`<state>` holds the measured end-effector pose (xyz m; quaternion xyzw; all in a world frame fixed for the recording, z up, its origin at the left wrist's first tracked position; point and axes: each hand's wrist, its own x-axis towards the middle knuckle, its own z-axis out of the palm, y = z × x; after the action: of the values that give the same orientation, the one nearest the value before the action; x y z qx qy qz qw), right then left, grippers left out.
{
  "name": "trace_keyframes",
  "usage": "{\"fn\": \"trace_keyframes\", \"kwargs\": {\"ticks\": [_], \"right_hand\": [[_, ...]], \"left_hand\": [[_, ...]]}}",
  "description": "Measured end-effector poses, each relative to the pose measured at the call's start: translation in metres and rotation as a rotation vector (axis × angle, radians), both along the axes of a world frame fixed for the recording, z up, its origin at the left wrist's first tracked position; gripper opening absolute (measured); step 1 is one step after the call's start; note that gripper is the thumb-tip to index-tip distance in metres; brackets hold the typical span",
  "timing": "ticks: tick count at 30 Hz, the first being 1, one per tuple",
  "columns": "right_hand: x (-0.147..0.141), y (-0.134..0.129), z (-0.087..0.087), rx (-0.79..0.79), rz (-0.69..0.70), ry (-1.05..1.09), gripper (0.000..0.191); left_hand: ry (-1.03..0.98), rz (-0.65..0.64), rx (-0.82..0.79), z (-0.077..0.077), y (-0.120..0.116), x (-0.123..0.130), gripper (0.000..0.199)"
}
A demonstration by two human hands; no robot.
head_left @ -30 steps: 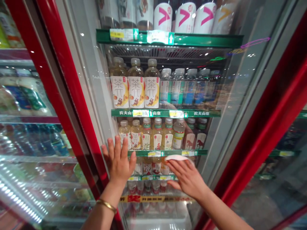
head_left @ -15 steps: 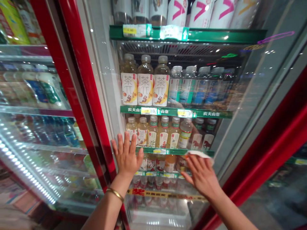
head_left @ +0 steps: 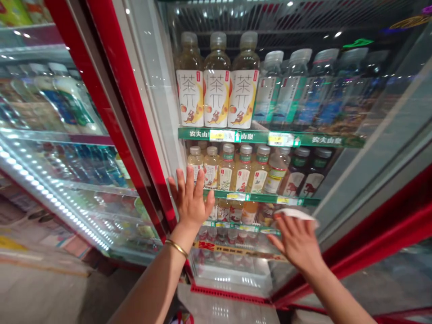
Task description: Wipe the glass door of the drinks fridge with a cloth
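A person's two bare forearms reach up to the glass door (head_left: 232,273) of a drinks cooler, a gold bangle (head_left: 176,247) around the left wrist. The left hand (head_left: 192,204) lies open near the glass door's left edge, fingers pointing up and moderately spread, thumb out to the side, with nothing in its grasp; whether the whole palm touches cannot be told. The right hand (head_left: 297,240), toward the glass door's right side, has its fingers extended and close together over a white cloth (head_left: 305,216), the thumb well apart from them. The white cloth is against the glass door, its pale edge showing beyond the fingertips; whether the fingers pinch it or only press it cannot be told.

Red framing (head_left: 131,90) runs along the glass door's left side, and a red bar (head_left: 381,243) slants along its right.

Behind the glass door, three large 茶π tea bottles (head_left: 216,96) stand upright beside clear water bottles (head_left: 286,99), above a green shelf strip (head_left: 249,136). On the shelf below are green-capped bottles (head_left: 243,176) and two dark bottles (head_left: 305,180) with horse labels. To the glass door's left, a neighbouring cooler holds white-capped bottles (head_left: 72,101) above a slanting row of lights (head_left: 50,194).
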<state>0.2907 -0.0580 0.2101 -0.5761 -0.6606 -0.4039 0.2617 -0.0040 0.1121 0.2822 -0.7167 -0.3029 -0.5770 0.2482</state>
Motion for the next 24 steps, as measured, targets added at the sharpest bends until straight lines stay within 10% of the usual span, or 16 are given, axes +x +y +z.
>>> {"fn": "trace_keyframes", "kwargs": {"ticks": [3,6,12,16,19,24], "right_hand": [[0.021,0.003,0.044,0.269,-0.188,0.384,0.09],[-0.017,0.031,0.06,0.324,-0.122,0.363,0.089],[-0.037,0.022,-0.033,-0.103,0.109,-0.072,0.07],[0.009,0.005,-0.021,0.109,-0.187,0.27,0.088],[-0.012,0.021,-0.003,0.233,-0.183,0.354,0.095],[-0.038,0.015,-0.059,-0.169,0.176,-0.11,0.07]], "left_hand": [[0.011,0.014,-0.036,-0.001,-0.001,-0.001,0.082],[0.024,0.037,-0.151,-0.005,-0.001,-0.004,0.082],[0.024,0.048,-0.241,-0.007,-0.002,-0.006,0.069],[0.005,0.062,-0.249,-0.004,-0.005,-0.004,0.068],[0.003,0.054,-0.266,-0.004,-0.006,-0.004,0.068],[-0.009,0.057,-0.219,0.001,-0.006,-0.005,0.069]]}}
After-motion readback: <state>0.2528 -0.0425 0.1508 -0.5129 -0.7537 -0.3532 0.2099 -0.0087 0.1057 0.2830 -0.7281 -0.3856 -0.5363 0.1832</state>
